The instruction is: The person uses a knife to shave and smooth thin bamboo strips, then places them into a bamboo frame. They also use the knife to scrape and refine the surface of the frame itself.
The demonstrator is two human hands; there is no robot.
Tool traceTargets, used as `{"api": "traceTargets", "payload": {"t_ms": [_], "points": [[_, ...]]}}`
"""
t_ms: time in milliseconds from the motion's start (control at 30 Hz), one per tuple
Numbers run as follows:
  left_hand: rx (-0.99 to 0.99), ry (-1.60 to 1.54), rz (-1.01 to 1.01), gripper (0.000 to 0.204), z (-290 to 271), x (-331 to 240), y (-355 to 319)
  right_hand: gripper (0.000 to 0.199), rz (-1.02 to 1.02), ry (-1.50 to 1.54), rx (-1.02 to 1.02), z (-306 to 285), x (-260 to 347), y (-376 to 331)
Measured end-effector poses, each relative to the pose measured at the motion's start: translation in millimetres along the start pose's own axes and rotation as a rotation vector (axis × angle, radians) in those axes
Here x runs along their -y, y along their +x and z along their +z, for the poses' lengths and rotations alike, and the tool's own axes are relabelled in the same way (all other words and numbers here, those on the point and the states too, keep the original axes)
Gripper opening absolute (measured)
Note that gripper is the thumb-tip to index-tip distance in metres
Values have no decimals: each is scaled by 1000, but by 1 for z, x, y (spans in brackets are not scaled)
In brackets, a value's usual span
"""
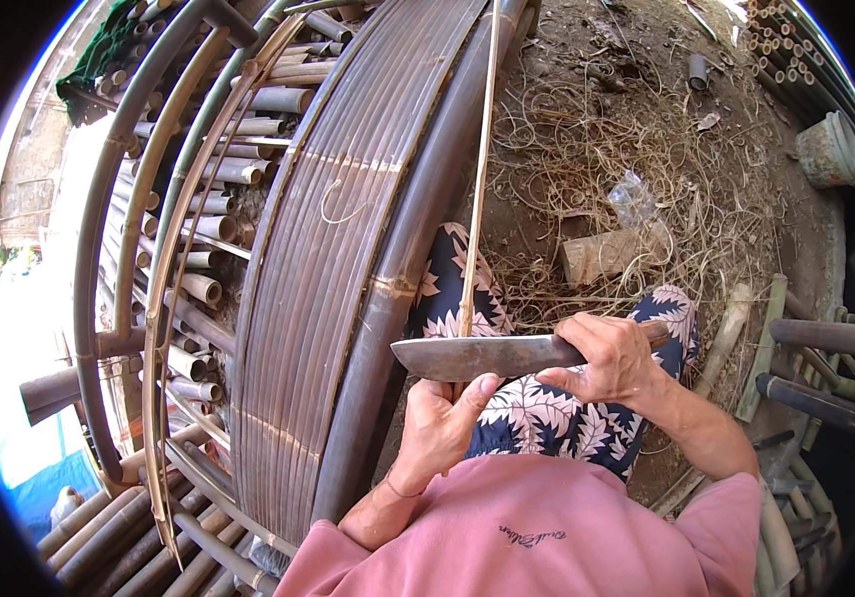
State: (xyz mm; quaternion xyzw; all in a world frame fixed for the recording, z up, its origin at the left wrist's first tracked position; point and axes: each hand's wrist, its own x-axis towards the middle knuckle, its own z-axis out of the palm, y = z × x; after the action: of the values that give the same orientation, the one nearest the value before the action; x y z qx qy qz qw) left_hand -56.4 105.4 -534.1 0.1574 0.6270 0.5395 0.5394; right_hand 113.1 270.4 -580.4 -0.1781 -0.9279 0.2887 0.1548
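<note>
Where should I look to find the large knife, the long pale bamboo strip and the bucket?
Large knife (pixel 495 355): head view, middle of the blade.
Bamboo strip (pixel 481 169): head view, midway along its visible length.
Bucket (pixel 828 155): head view, on its outer side wall.

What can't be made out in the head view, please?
In the head view:
Thin pale strip: lower end hidden by the knife blade; far end cut off by the top edge.
Knife handle: mostly covered by the right hand.
Left hand: partly hidden by the blade.
</note>
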Motion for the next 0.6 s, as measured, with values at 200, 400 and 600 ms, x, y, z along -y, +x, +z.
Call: {"api": "traceTargets", "payload": {"t_ms": [200,400,600], "points": [[-79,93,27,27,-2,12,5,54,66,-19,-71,14,7,-4],[-111,150,22,28,0,17,13,52,172,59,-107,31,13,-13],[69,45,-63,32,-12,5,9,53,37,30,1,8,2,-8]]}}
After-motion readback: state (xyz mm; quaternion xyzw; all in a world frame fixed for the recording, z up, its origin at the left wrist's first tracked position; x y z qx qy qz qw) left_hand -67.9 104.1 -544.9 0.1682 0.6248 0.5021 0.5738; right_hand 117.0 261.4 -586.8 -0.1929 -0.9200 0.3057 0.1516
